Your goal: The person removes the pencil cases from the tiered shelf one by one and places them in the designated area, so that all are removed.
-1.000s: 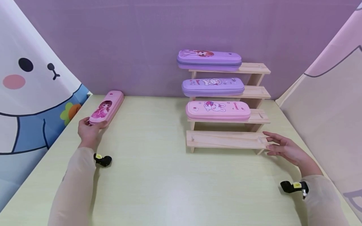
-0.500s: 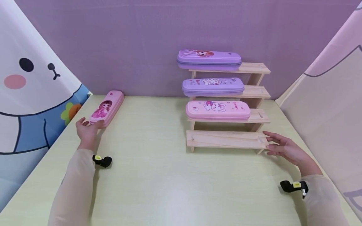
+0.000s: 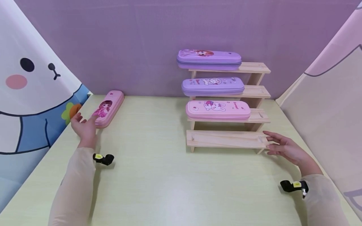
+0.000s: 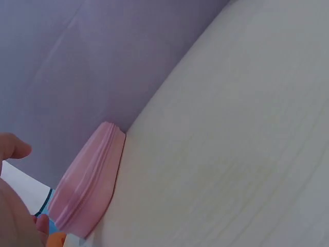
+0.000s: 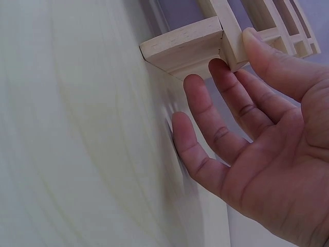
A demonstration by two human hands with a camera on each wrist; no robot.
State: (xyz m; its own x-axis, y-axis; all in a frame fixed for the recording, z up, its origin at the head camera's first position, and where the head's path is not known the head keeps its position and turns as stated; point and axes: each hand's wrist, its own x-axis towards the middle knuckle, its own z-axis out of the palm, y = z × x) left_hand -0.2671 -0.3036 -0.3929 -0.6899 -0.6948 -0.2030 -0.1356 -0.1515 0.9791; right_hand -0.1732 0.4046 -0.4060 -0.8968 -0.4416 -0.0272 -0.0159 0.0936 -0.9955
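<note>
A pink pencil case [image 3: 108, 107] with a girl picture lies flat at the table's far left; its zipped side shows in the left wrist view [image 4: 90, 188]. My left hand [image 3: 83, 121] hovers at its near end with fingers spread, holding nothing. A wooden stepped rack [image 3: 255, 77] stands at the right. It carries a purple case [image 3: 209, 59] on top, a second purple case [image 3: 212, 86] below, and a pink bunny case [image 3: 217, 110] on the third step. The lowest step [image 3: 226, 139] is bare. My right hand [image 3: 268, 142] rests open against that step's right end [image 5: 182, 46].
The pale green table [image 3: 158, 175] is boxed in by a purple back wall [image 3: 127, 47], a cartoon bear panel [image 3: 28, 94] on the left and a pale pink panel [image 3: 325, 110] on the right. Black cameras sit on both wrists.
My left hand has let go of the girl case's near end, opened its fingers and drawn slightly back to the left. The case, the rack and my right hand have stayed put.
</note>
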